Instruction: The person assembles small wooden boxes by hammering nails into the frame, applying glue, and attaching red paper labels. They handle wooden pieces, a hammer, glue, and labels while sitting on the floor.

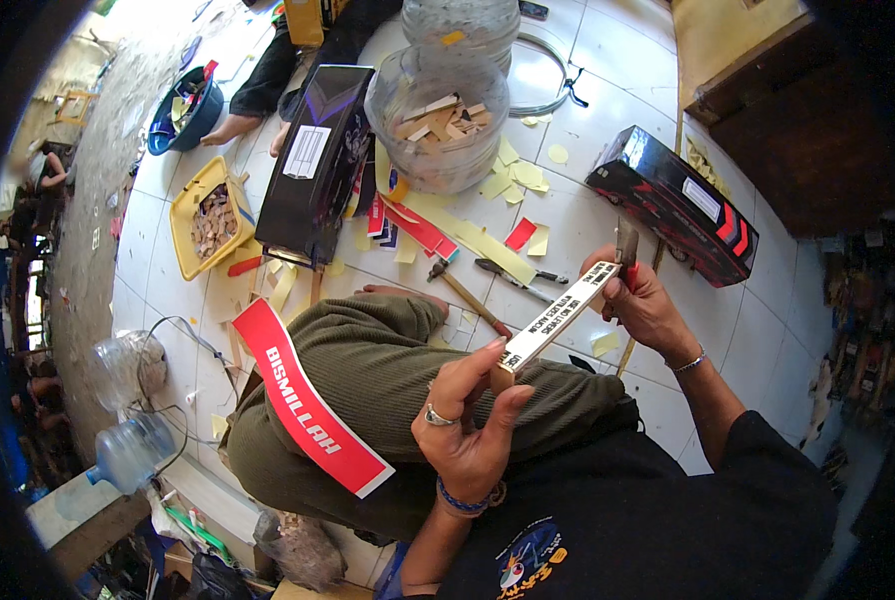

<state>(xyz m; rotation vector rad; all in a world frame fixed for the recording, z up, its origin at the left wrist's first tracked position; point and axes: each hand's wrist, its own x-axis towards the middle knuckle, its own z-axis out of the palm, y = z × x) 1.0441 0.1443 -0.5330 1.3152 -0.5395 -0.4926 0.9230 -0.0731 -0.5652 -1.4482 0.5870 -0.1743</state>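
- Evidently the long, slim, pale bar with a white, black-lettered face [559, 318] is raised above the lap, between both hands.
- The left hand [472, 405] pinches its near end, thumb opposite fingers; the right hand [652, 310], at the far end, is closed around a red-handled metal tool [626, 248].
- Lettering covers the bar's upward face, so that face looks finished; its other sides cannot be judged.
- A long red paper strip with white lettering [302, 405] lies loose across the thigh, seemingly unused.
- Two glossy black box-bodied model vehicles, one upper left [317, 150], one at right [682, 205], already bear white labels.
- Bare white floor tiles [742, 345] give the right arm room; the wooden-handled hammer [472, 300] and yellow paper scraps crowd the floor ahead.
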